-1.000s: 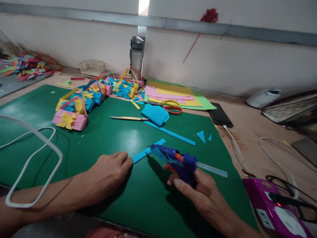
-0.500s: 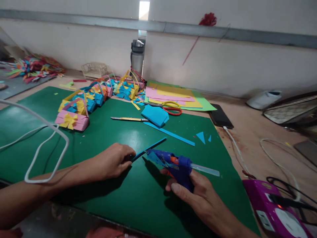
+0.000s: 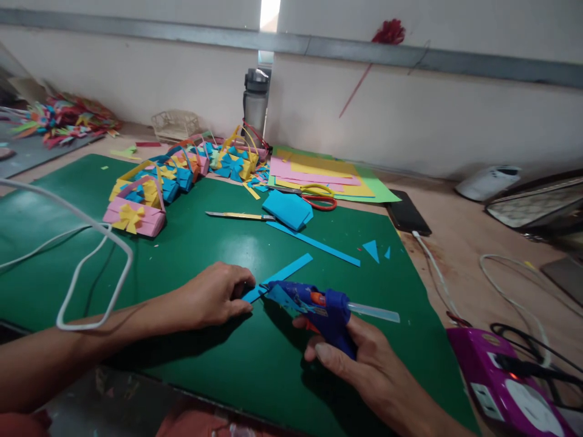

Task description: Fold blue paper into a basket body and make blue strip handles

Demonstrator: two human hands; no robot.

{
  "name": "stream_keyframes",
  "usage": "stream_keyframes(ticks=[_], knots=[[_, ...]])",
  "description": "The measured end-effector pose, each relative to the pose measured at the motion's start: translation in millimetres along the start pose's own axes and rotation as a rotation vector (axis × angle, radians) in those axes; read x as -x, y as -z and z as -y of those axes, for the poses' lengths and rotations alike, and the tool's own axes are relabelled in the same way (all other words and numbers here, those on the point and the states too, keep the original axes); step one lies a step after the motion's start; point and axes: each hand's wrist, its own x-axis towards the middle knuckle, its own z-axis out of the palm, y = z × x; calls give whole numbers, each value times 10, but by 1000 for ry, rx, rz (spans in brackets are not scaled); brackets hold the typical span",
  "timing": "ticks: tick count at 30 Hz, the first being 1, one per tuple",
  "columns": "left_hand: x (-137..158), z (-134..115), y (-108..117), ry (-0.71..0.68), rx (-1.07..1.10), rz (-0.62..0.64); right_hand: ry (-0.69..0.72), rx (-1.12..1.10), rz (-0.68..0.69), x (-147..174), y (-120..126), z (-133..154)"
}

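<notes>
Between its thumb and fingers my left hand pinches the near end of a blue paper strip, whose broad face shows. My right hand is wrapped round the handle of a blue glue gun. The gun's nozzle is at the strip, close to my left fingertips; I cannot tell whether it touches. A clear glue stick pokes out of the gun's back. Beyond the hands lie another blue strip, a folded blue paper piece and a craft knife.
Small paper bags with bows line the back left of the green mat. Scissors rest by stacked coloured paper. A white cable loops over my left forearm. At right are a phone and a purple power strip.
The strip in my left hand has turned from nearly edge-on to show its flat face. The glue gun's nozzle has shifted slightly down and left along it.
</notes>
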Motion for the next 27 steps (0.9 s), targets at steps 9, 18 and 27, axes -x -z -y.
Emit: stream_keyframes(ticks=[9,18,27], knots=[[8,-87,-92,54,-292,-60,3,-10,-25,12,9,14],[-7,-92,-44,5,-286,-35,-6,6,-39,24,32,-7],[-12,-93,44,29,-53,29,-48,9,5,15,21,-49]])
